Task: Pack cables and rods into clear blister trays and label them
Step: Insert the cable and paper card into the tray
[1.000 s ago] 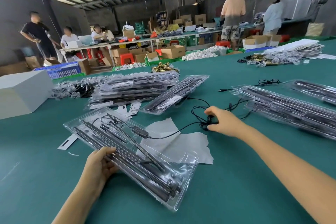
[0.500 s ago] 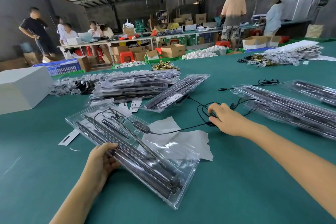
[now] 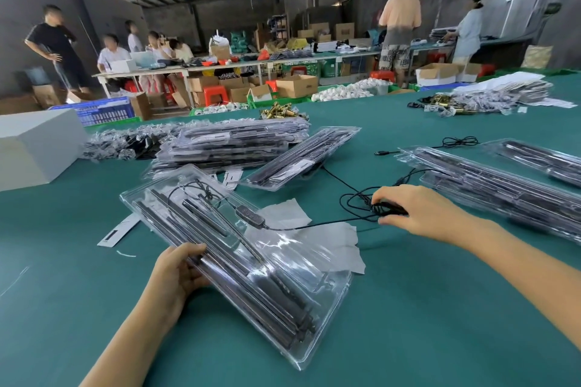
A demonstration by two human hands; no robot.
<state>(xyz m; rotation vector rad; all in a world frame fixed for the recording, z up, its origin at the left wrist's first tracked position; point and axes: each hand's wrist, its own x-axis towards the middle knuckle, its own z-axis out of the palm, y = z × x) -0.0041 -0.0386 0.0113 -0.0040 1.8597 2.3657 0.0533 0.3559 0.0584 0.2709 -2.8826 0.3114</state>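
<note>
The green table (image 3: pixel 408 308) spreads out under both my arms. On it to my left sits one white box (image 3: pixel 34 148). Ahead of me lies a stack of packed trays (image 3: pixel 232 144), too overlapped for me to count, with one more packed tray (image 3: pixel 301 157) leaning at its right edge. To my right lie two long packed trays (image 3: pixel 490 185), one behind the other.

The open blister tray (image 3: pixel 317 302) I am filling lies slantwise in front of me, its near left edge lifted off the table. My left hand (image 3: pixel 179 276) grips that long edge, thumb on top and fingers curled beneath. Dark rods (image 3: pixel 251 280) lie lengthwise in its channels; I cannot count them apart. The black cable (image 3: pixel 314 225) runs from an inline controller (image 3: pixel 250 215) resting in the tray, out over the tray's right edge to a loose coil on the table. My right hand (image 3: pixel 418 214) rests on that coil, fingers curled down and pinching the bundled strands.

Crumpled white paper (image 3: pixel 327 239) lies under and beside the tray. One white label strip (image 3: pixel 118 229) lies just left of it, and a few more labels (image 3: pixel 231 176) lie near the stack; their print is too small to read.
</note>
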